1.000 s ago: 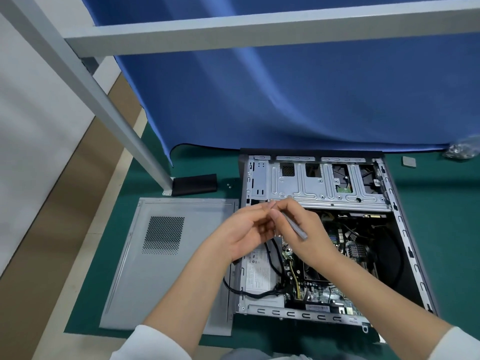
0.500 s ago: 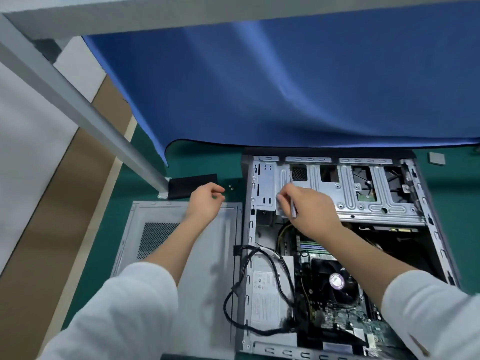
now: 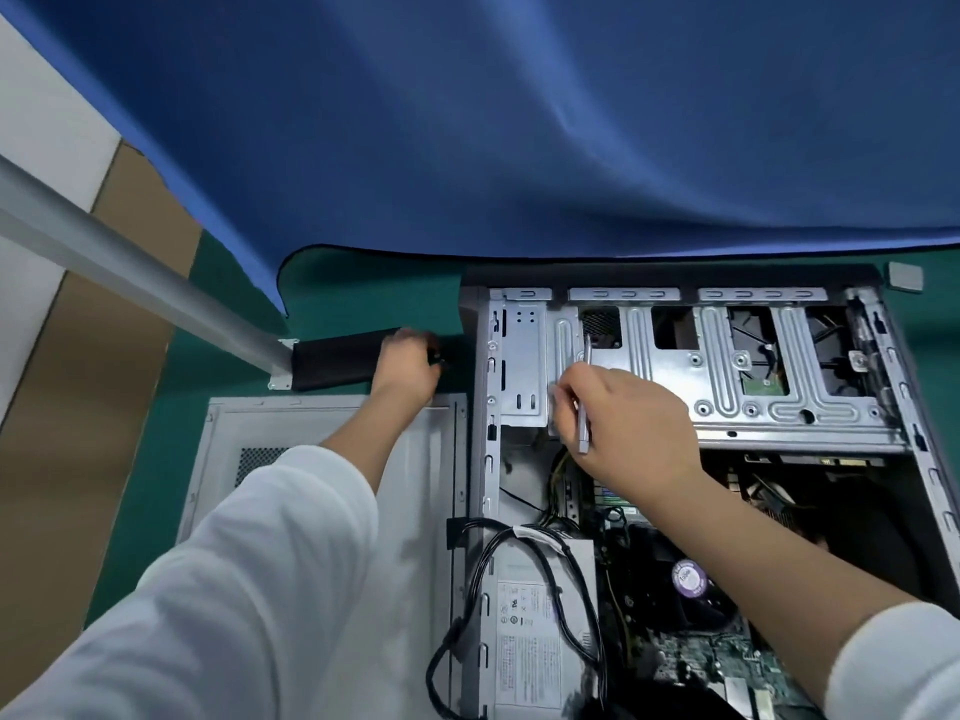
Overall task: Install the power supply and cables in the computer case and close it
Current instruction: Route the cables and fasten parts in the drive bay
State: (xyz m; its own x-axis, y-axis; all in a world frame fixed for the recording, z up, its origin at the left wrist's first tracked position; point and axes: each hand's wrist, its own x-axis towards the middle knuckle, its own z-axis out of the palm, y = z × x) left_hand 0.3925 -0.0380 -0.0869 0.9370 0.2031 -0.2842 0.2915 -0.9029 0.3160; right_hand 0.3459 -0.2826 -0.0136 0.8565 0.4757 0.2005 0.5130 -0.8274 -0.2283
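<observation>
The open computer case [image 3: 891, 356] lies on its side on the green mat. The power supply [image 3: 535, 646], grey with a white label, sits in its lower left corner, and black cables [image 3: 485, 574] loop over it and out past the case wall. My right hand [image 3: 634, 433] holds a slim grey screwdriver [image 3: 585, 423] over the silver drive cage [image 3: 727, 402]. My left hand [image 3: 408, 368] reaches to the mat between the case and a black block, fingers curled downward; what they touch is hidden. The grey side panel [image 3: 322, 439] lies flat to the left of the case.
A black block [image 3: 337, 363] lies at the foot of a slanted grey frame post [image 3: 130, 275]. A blue cloth [image 3: 519, 148] hangs behind the case. A small grey square [image 3: 905, 277] sits on the mat at the far right. The CPU fan [image 3: 691, 579] shows inside the case.
My left hand left my right hand and reached left and away to the mat beside the black block. My right hand moved with the screwdriver up to the drive cage. The view tilted closer.
</observation>
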